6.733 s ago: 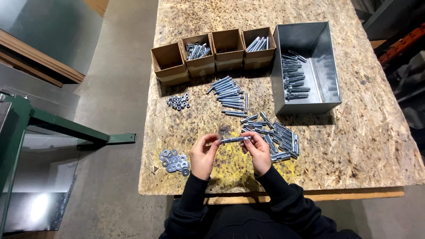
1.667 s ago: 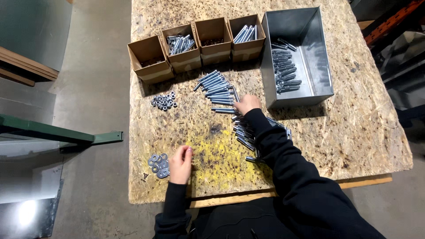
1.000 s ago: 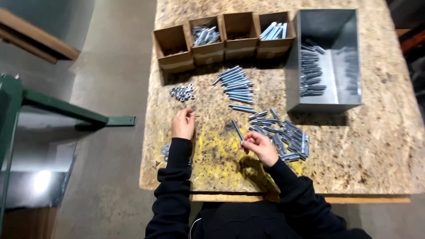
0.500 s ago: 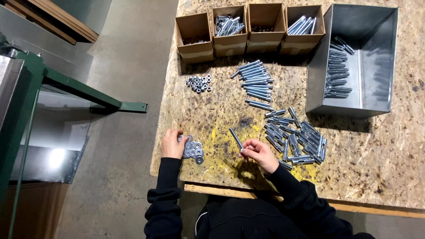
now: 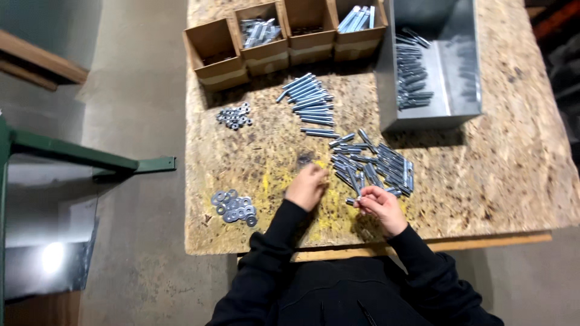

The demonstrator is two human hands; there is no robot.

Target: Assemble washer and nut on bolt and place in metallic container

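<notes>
My right hand [image 5: 379, 206] grips a grey bolt [image 5: 351, 201] by its shaft, with one end sticking out to the left, just above the table's near edge. My left hand [image 5: 307, 187] is a short way to its left with the fingers curled under. Whatever is in it is hidden. A loose heap of bolts [image 5: 377, 166] lies directly beyond my right hand. A small pile of flat washers [image 5: 234, 207] sits left of my left hand, and a cluster of nuts [image 5: 234, 116] lies farther back.
Bolts laid side by side in a row [image 5: 308, 104] lie mid-table. Several open cardboard boxes [image 5: 212, 55] line the far edge, some holding bolts. A grey metal bin [image 5: 454, 72] with bolts stands back right. The chipboard table [image 5: 513, 163] ends near my body; a green frame [image 5: 72, 154] stands left.
My left hand has come away from the washer pile and moved right toward my right hand. My right hand has stayed by the bolt heap, holding a bolt.
</notes>
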